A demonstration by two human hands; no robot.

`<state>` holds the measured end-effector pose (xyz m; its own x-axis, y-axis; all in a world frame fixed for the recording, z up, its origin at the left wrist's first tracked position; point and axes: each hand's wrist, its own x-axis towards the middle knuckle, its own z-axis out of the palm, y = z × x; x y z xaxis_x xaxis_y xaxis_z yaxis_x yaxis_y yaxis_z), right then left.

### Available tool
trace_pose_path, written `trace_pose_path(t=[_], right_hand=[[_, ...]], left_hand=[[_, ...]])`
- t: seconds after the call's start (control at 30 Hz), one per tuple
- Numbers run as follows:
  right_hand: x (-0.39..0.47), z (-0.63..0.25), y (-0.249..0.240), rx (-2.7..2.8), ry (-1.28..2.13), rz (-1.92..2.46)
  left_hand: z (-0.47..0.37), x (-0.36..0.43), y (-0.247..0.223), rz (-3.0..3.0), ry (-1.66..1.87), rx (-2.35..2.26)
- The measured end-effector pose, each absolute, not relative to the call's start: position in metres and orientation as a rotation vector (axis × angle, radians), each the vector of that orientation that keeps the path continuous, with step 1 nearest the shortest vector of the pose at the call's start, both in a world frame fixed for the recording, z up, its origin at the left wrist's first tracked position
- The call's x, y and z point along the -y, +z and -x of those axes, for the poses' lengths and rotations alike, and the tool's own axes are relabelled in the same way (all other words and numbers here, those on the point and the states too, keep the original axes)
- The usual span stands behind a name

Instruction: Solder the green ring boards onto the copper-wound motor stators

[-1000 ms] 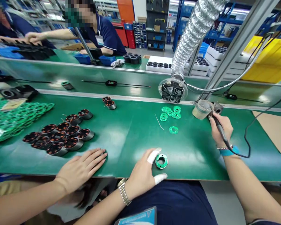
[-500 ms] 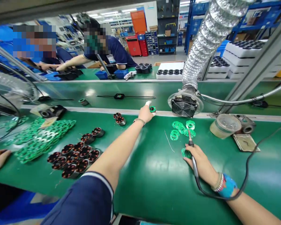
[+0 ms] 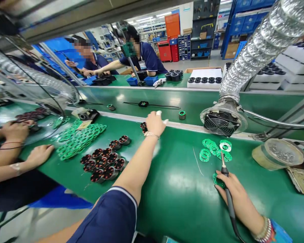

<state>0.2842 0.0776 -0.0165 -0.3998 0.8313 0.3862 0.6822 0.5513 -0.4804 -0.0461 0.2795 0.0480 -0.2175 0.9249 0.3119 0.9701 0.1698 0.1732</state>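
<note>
My left hand [image 3: 155, 124] reaches forward with white-covered fingertips apart and nothing visible in its grasp. It partly covers a pair of copper-wound motor stators [image 3: 143, 127]. To its right, on the ledge behind the bench, stands a stator topped with a green ring board [image 3: 182, 115]. In my right hand [image 3: 236, 192] is a soldering iron [image 3: 229, 199], its tip pointing away from me. The same hand's fingers touch a green ring board [image 3: 218, 181] on the bench. Just beyond lie several loose ring boards [image 3: 210, 147] and a thin solder wire [image 3: 197, 161].
Stators [image 3: 101, 162] are grouped at left beside green board panels [image 3: 81, 140]. A fume fan [image 3: 221, 124] hangs from a foil duct [image 3: 255, 50]. A plastic tub [image 3: 276, 155] stands at right. A co-worker's hand [image 3: 40, 155] rests at far left; other people work across the bench.
My left hand has let go of the board-topped stator on the back ledge and moved left toward the pair of stators. The view has swung left. My right hand still holds the soldering iron.
</note>
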Motion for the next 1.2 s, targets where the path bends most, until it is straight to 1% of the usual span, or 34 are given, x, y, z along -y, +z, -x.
trace_pose_path(t=[0.1,0.2,0.33,0.47,0.57,0.63,0.73,0.87,0.97,1.1,1.2], right_hand=[[-0.08,-0.284,-0.014,2.198,0.288,1.178],[-0.075,-0.282,-0.004,2.171,0.243,1.14],[-0.05,-0.273,0.015,2.195,0.35,1.158],[-0.012,-0.255,0.019,2.262,0.502,1.132],[0.01,-0.243,0.013,2.28,0.546,1.116],[0.02,-0.236,0.012,2.259,0.543,1.093],[0.028,-0.223,0.017,2.157,0.535,1.079],[0.031,-0.203,0.025,2.089,0.565,1.024],[0.028,-0.198,0.026,2.025,0.609,1.04],[0.024,-0.202,0.022,1.816,0.798,1.179],[0.027,-0.204,0.018,1.776,0.847,1.202]], left_hand=[[0.087,-0.239,0.054,1.669,-0.204,2.461],[0.098,-0.219,0.057,1.749,-0.101,2.491],[0.068,-0.198,0.059,2.028,-0.077,2.396],[0.016,-0.131,0.056,2.44,-0.087,2.227],[-0.016,-0.058,0.048,2.685,-0.174,2.035],[-0.027,-0.015,0.041,2.789,-0.404,1.88],[-0.029,0.025,0.028,2.778,-0.661,1.904],[-0.016,0.036,0.015,2.837,-0.892,2.031],[-0.007,0.03,0.01,2.968,-0.983,1.995],[-0.003,0.026,0.012,3.092,-1.12,1.972],[-0.007,0.03,0.02,3.144,-1.241,1.95]])
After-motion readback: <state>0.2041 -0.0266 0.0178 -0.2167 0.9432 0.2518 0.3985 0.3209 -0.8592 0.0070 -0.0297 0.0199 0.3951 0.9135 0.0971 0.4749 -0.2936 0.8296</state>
